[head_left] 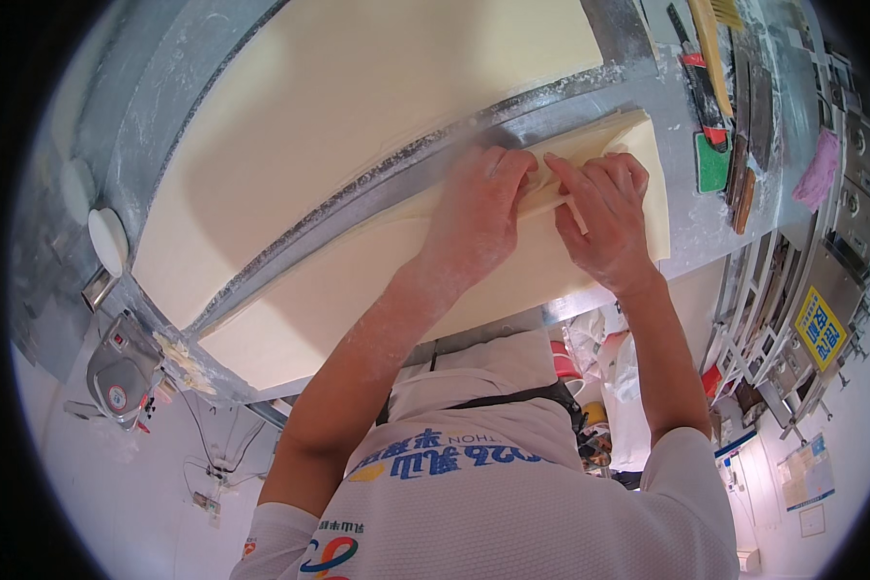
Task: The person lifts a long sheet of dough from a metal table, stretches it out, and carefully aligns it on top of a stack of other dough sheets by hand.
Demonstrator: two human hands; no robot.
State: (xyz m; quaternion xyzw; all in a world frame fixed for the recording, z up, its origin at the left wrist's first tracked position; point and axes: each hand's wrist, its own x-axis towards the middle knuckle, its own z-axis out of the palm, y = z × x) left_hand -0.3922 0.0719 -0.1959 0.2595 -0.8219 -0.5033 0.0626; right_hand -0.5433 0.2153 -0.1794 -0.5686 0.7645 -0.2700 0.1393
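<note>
A long strip of pale, layered dough sheet [358, 290] lies across the floury metal table in front of me. My left hand [478, 208] has its fingers curled and pinched on the strip's far edge. Close to its right, my right hand [604, 213] grips the same edge with bent fingers, and the dough there is lifted into a fold between the two hands. The fingertips are partly hidden by the knuckles and the dough. Beyond the strip spreads a second, larger dough sheet [358, 106], apart from both hands.
At the right lie a wooden-handled brush [710, 58], a red-and-black cutter [703, 97], a green scraper [712, 162] and dark sticks [741, 184]. A pink cloth [818, 169] is farther right. A white round dish [108, 240], metal cup [99, 288] and scale [124, 372] stand left.
</note>
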